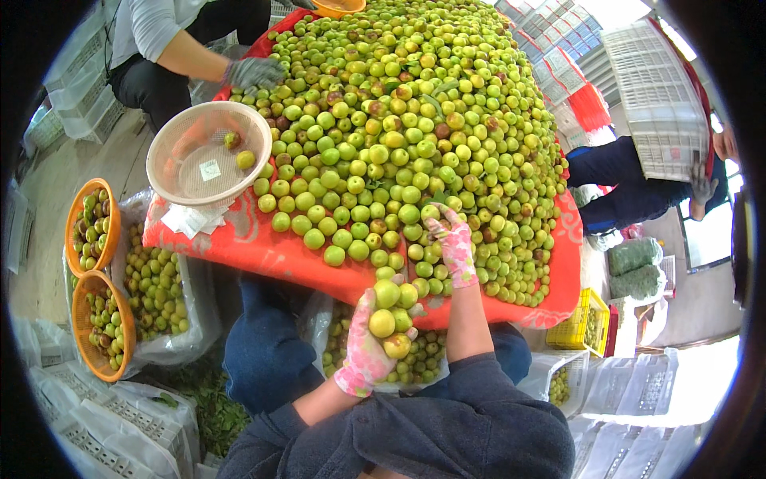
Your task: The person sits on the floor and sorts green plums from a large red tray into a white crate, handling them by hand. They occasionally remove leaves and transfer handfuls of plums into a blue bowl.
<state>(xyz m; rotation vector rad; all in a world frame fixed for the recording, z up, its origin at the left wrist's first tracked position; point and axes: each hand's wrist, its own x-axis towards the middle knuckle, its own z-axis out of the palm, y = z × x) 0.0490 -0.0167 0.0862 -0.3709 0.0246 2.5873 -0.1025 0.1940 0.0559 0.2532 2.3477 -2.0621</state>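
A large heap of green and yellowish jujube-like fruits covers a red patterned cloth. My left hand, in a pink floral glove, is palm up near the cloth's front edge and cradles several fruits. Further right, my right hand, in a matching glove, reaches into the near side of the heap with its fingers around a green fruit. Below the cloth, between the knees, more fruits fill a plastic-lined container, partly hidden by my left hand and right forearm.
A pale mesh basket holding a few fruits sits at the cloth's left corner beside papers. Orange baskets and a lined crate of fruits stand left. A co-worker's gloved hand touches the heap; another person carries white crates at right.
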